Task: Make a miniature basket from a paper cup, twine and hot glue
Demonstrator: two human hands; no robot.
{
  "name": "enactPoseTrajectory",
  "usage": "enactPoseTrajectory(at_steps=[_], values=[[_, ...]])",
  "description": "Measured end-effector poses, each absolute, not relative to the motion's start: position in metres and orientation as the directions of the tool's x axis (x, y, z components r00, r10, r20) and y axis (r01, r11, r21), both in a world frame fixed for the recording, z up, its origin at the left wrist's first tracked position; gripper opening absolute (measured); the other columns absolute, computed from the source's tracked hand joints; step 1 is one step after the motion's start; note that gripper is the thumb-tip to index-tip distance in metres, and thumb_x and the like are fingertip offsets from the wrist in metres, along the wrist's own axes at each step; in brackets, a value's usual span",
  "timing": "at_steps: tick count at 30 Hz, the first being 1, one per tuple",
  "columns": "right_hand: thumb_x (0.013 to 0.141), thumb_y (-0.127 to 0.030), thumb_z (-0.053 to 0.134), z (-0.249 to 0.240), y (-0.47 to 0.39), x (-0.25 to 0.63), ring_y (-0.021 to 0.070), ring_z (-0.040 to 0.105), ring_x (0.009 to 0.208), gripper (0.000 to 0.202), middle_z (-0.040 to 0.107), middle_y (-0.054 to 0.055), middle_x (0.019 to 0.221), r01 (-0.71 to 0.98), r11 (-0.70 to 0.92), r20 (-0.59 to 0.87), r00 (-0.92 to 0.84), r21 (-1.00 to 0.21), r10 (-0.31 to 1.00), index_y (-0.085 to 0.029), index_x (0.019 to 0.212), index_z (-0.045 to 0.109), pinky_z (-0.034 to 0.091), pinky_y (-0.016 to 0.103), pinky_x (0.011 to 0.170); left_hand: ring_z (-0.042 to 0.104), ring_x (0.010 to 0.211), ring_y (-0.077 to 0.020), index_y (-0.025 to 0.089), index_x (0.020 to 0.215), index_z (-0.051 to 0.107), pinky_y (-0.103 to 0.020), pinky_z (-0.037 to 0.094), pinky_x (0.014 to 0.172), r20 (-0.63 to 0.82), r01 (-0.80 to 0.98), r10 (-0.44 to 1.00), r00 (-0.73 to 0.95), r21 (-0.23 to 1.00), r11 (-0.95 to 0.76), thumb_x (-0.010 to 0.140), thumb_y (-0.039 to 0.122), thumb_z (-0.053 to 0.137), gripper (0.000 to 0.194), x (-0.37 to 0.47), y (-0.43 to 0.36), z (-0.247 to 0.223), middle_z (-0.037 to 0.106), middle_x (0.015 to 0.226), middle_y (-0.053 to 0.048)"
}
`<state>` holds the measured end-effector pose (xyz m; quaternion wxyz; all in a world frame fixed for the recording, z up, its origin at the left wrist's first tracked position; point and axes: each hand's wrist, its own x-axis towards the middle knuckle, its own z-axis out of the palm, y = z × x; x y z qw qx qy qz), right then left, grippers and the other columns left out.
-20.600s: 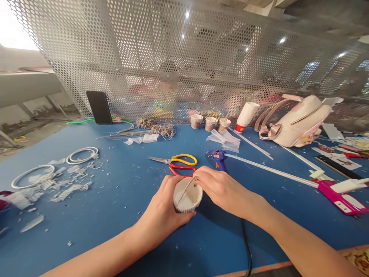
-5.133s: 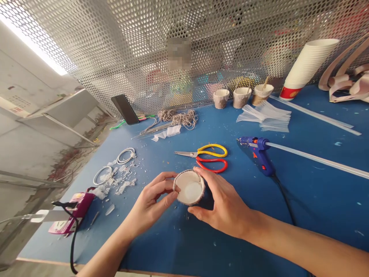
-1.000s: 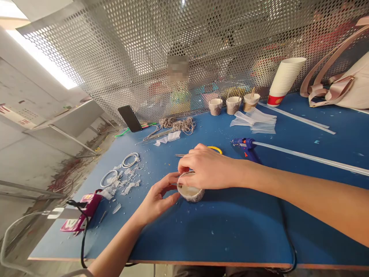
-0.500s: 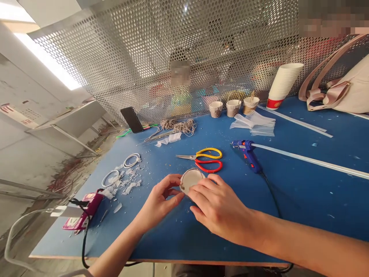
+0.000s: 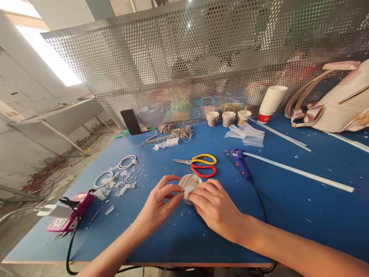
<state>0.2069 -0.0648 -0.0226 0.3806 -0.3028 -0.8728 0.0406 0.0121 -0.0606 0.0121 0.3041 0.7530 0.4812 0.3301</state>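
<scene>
A small pale cup (image 5: 191,186) with a twisted cord (image 5: 188,178) across its mouth sits low over the blue table, between my hands. My left hand (image 5: 161,202) pinches the cord at the cup's left rim with thumb and fingertips. Curled over the near right side, the fingers of my right hand (image 5: 216,209) hold the cup and hide much of its wall. Just beyond it lie scissors (image 5: 198,163) with one yellow and one red handle. A blue glue gun (image 5: 239,161) with a long glue stick rests to the right.
Three small cord-handled cups (image 5: 228,118) stand by the perforated screen (image 5: 129,65), beside stacked paper cups (image 5: 271,104) and white strips (image 5: 246,134). Cord bundles (image 5: 178,132) and a phone (image 5: 131,121) are at the back. White rings (image 5: 127,162), scraps and a purple power strip (image 5: 75,211) lie left.
The cord now spans the cup's mouth, and my left fingers have closed on it at the rim. My right hand stays on the cup. The camera view has shifted slightly.
</scene>
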Motion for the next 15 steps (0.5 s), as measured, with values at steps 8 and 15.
enactPoseTrajectory(at_steps=[8,15], values=[[0.088,-0.006,0.05,-0.023,-0.064,0.205,0.0165,0.06,0.089,0.019,0.071,0.003,0.091,0.508,0.808,0.663,-0.498,-0.299,0.559,-0.018,0.096,0.062,0.042,0.035,0.082,0.057,0.07,-0.0127,0.019,0.075,0.068,-0.023,0.05,0.056,0.158,0.497,0.961,0.228,0.83,-0.254,0.085,0.036,0.054,0.025,0.013,-0.064,0.007,0.057,0.105,-0.007],[0.088,-0.007,0.048,-0.023,-0.068,0.205,0.0187,0.06,0.087,0.018,0.071,0.005,0.088,0.506,0.79,0.673,-0.454,-0.345,0.584,-0.018,0.093,0.061,0.044,0.038,0.081,0.058,0.068,-0.0123,0.019,0.077,0.066,-0.023,0.05,0.057,0.208,0.48,0.952,0.226,0.827,-0.294,0.086,0.033,0.053,0.021,0.018,-0.071,0.002,0.058,0.104,-0.006]])
